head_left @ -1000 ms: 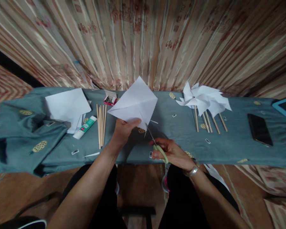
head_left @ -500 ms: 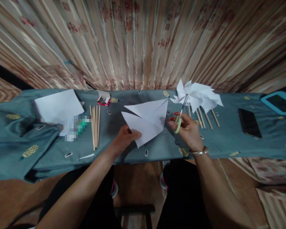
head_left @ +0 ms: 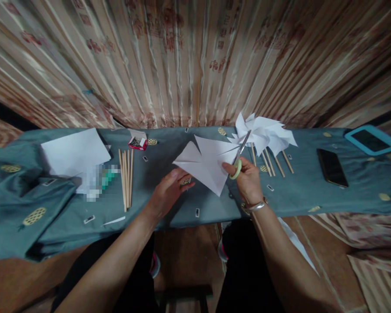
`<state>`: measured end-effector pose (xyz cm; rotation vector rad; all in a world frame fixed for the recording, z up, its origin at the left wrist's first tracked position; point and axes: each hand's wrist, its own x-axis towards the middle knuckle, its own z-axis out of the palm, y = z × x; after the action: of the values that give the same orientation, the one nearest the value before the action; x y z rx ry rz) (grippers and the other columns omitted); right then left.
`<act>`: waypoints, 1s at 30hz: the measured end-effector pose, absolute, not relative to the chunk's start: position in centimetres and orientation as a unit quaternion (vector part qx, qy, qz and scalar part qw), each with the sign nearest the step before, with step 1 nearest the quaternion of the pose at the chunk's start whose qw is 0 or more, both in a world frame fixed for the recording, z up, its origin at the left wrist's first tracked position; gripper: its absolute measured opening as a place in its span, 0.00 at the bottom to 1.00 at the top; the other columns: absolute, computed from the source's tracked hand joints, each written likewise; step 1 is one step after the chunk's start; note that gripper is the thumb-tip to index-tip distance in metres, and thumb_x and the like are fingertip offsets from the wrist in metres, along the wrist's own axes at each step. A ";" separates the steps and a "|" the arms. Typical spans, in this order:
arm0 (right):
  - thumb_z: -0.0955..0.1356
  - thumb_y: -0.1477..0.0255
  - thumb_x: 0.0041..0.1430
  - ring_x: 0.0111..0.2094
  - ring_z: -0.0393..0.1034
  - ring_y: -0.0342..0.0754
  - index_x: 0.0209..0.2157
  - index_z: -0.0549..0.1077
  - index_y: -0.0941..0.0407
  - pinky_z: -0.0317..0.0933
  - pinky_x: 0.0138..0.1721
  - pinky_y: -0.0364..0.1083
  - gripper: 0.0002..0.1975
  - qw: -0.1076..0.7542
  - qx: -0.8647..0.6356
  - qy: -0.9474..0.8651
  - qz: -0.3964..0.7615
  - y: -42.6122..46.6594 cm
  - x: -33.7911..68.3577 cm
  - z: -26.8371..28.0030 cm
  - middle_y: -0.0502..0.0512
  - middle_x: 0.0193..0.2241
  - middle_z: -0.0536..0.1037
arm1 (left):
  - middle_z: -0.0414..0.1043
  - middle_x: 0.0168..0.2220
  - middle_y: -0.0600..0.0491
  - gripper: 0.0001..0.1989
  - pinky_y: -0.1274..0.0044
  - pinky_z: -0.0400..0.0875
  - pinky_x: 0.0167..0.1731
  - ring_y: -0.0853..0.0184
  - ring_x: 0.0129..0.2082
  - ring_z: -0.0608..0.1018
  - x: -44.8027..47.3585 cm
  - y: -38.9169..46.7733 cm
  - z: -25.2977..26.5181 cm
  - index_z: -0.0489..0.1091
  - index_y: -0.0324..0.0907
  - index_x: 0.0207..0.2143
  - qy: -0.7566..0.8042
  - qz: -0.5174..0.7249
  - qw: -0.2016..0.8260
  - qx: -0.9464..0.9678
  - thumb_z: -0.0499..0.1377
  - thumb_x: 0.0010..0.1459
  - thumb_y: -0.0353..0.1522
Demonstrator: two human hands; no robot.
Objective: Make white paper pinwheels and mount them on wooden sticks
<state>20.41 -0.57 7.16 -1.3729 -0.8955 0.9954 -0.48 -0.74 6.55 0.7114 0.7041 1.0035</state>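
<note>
Currently, the white square sheet of cut paper (head_left: 213,163) is suspended above the cloth-covered table (head_left: 299,191), in front of me. The fingers of my right hand (head_left: 233,170) perform two functions: the thumb clamps the sheet at its right-hand edge, and the same grasp retains the metal scissors with pale green handles (head_left: 239,163). The blades point up and away, presumably to keep them clear of the paper while it is supported. Slits run inward from the sheet's corners, so the hold at one side probably lets the loose flaps bend freely. The fingers of my left hand (head_left: 182,179) are spread and unclenched just below the sheet's left edge; contact cannot be confirmed. The bundle of pale wooden sticks (head_left: 127,180) lies to the left and the finished white paper pinwheels (head_left: 267,132) to the right, likely to leave the middle as working space.

Compared with half a second ago, the hold has transferred: my left thumb, which pinched the lower corner, is off it, my right hand has closed in on the paper, and the sheet has been turned.
</note>
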 end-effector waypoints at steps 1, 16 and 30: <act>0.78 0.59 0.35 0.24 0.62 0.42 0.25 0.71 0.54 0.59 0.28 0.44 0.20 0.582 -0.588 -0.381 0.412 -0.5 20.2 7.2 0.45 0.21 0.73 | 0.77 0.48 0.44 0.27 0.69 0.71 0.46 0.56 0.50 0.76 -0.3 -0.8 6.6 0.77 0.43 0.43 0.319 0.457 0.757 0.341 0.67 0.44 0.49; 0.75 0.50 0.43 0.26 0.66 0.43 0.33 0.73 0.54 0.60 0.29 0.43 0.24 0.506 -0.548 -0.429 0.510 -1.7 17.4 7.3 0.48 0.24 0.75 | 0.80 0.37 0.49 0.23 0.67 0.74 0.43 0.60 0.36 0.80 0.8 1.1 5.8 0.74 0.38 0.38 0.468 0.582 0.561 0.357 0.72 0.37 0.33; 0.73 0.55 0.51 0.26 0.64 0.43 0.41 0.75 0.57 0.58 0.27 0.42 0.23 0.203 -0.542 -0.629 0.519 -5.7 16.6 6.6 0.49 0.26 0.74 | 0.79 0.36 0.48 0.19 0.67 0.75 0.45 0.56 0.42 0.80 -1.4 3.2 6.4 0.75 0.40 0.35 0.515 0.631 0.416 0.405 0.72 0.37 0.32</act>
<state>16.64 -5.69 6.59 -1.5128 -1.7572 1.4481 -1.37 3.25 6.36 1.0170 1.2924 1.5847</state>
